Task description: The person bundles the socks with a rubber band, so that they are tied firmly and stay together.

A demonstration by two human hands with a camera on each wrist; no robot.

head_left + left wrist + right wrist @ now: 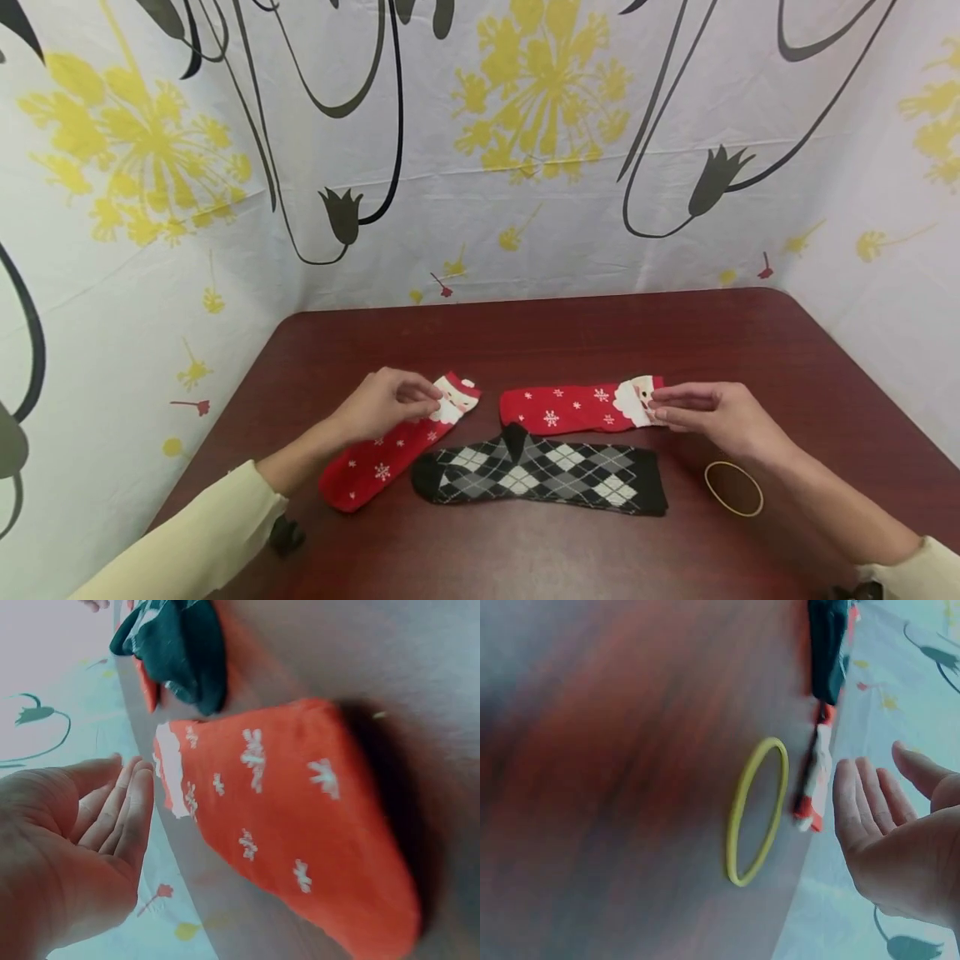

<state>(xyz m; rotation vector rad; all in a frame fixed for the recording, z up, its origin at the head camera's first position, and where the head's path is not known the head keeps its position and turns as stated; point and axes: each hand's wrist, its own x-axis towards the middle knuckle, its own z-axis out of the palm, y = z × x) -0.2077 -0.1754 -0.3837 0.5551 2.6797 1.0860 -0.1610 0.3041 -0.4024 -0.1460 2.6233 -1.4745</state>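
Three socks lie flat on the table. A red Santa sock with white snowflakes (375, 462) slants on the left, and my left hand (386, 404) hovers over its white cuff end with fingers loosely bent. In the left wrist view, that hand's fingers (127, 814) extend by the cuff with nothing between them. A matching red sock (562, 408) lies crosswise at the back right. My right hand (723, 417) has its fingertips right at that sock's cuff; in the right wrist view its fingers (855, 795) are relaxed and hold nothing. Nearer me lies a black and grey argyle sock (540, 475).
A thin yellow ring-shaped band (733, 489) lies on the dark red-brown table (570, 550), below my right wrist. White fabric with printed yellow flowers (547, 92) hangs behind the table and at both sides.
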